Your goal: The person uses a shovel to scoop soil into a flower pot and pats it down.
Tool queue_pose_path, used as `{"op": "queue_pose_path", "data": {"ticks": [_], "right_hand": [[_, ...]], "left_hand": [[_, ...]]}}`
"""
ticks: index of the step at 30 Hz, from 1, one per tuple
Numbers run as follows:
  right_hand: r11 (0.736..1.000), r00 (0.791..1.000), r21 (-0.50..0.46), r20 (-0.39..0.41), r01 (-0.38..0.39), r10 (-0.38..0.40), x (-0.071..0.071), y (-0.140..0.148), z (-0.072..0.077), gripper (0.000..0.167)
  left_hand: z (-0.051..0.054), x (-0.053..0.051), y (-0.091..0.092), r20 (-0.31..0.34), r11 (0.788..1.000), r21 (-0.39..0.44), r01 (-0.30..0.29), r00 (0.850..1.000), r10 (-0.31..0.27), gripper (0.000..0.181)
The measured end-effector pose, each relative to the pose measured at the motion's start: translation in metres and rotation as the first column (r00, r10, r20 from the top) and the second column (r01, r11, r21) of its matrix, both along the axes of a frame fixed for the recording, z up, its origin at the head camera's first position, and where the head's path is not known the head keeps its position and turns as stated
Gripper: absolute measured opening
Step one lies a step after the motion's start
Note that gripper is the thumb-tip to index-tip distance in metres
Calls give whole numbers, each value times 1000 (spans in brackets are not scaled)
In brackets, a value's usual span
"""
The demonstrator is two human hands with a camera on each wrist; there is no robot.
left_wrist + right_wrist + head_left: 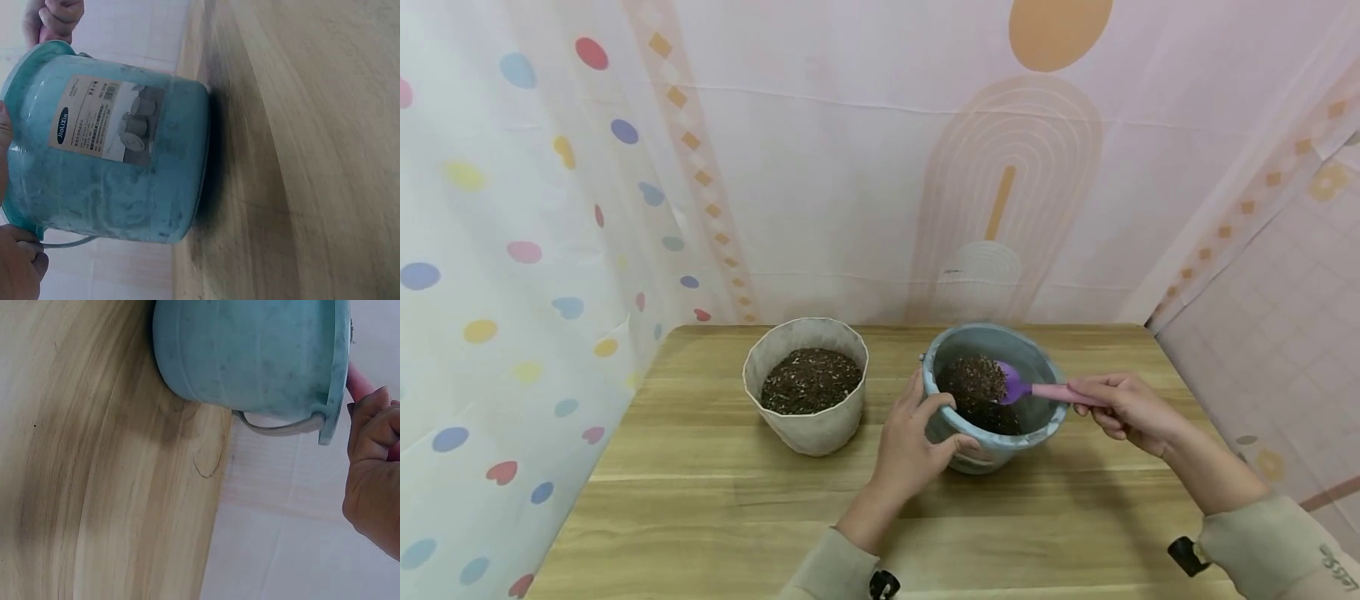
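Note:
A blue-green bucket [977, 461] with dark soil [992, 417] inside stands upright on the right half of the table. My left hand [910, 442] grips its rim at the left, the thumb along the front and the fingers by the far side. Between the fingers of my right hand [1123, 408] is the pink handle of a small garden trowel [1049, 393]. Its purple blade lies inside the bucket, partly covered by soil. The left wrist view shows the bucket's paper label [106, 119]; in the right wrist view, its bail handle [281, 428] hangs down.
Left of the bucket stands a whitish plant pot [820, 433] holding dark soil. Both sit on a wood-grain table [715, 500]. Patterned curtains [820, 183] hang behind the table and along its sides.

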State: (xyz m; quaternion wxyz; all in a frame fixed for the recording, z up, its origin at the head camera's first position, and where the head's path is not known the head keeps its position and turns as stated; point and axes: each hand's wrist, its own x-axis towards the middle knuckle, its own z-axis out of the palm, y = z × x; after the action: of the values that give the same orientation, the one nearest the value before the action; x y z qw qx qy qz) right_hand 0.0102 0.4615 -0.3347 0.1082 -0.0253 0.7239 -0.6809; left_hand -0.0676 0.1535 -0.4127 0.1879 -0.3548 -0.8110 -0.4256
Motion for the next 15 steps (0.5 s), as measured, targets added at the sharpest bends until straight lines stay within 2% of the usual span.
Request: {"op": "queue_pose_path", "data": {"ticks": [5,9,12,15], "right_hand": [[999,999,-24,-18,-37,37,-1,1,1,35],[996,996,-46,-31,-79,78,-5,0,1,36],[996,996,-46,-25,-83,81,-7,-1,4,39],[997,997,-28,-18,-78,78,-11,-3,10,41]], "left_hand": [[-1,-4,-5,109,999,28,15,994,-18,48],[-3,-3,-7,144,1000,8,16,989,-17,49],[-4,0,-10,124,999,-34,-17,992,21,58],[-4,2,-18,26,995,-62,-73,997,75,69]]}}
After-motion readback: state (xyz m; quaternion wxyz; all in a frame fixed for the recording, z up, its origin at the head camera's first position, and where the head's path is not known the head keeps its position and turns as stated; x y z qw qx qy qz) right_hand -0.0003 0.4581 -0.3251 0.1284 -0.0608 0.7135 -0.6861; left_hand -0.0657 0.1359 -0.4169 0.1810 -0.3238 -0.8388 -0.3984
